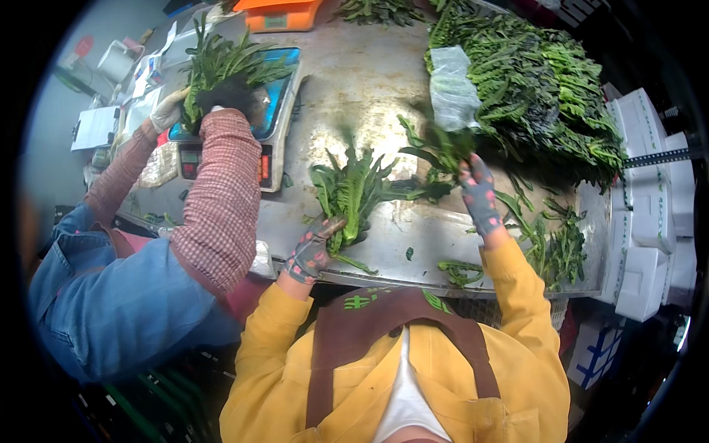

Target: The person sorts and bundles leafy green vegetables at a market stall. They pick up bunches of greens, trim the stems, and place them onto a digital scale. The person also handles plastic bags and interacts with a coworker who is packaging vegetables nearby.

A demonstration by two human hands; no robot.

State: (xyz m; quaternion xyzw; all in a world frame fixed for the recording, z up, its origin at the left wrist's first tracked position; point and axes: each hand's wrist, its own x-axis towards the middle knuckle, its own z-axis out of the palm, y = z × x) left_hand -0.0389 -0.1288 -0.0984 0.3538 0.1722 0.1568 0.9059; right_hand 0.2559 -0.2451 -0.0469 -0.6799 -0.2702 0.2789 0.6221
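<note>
My left hand (313, 252), in a grey patterned glove, grips the base of a leafy green bunch (350, 202) at the table's near edge. The bunch's leaves fan out away from me, over the metal tabletop. To the right, my gloved right hand (479, 191) has its fingers around some loose green leaves (450, 148), which are blurred. A large heap of leafy greens (537, 94) lies beyond that hand, with a whitish sheet (454, 88) against its left side.
At left, a person's gloved hand (169, 111) touches greens (227, 66) on a blue-topped weighing scale (282, 83). Loose leaves (554, 238) lie at the right of the metal table (360, 72). White boxes (645, 205) are stacked beyond its right edge. An orange scale (282, 14) stands at the back.
</note>
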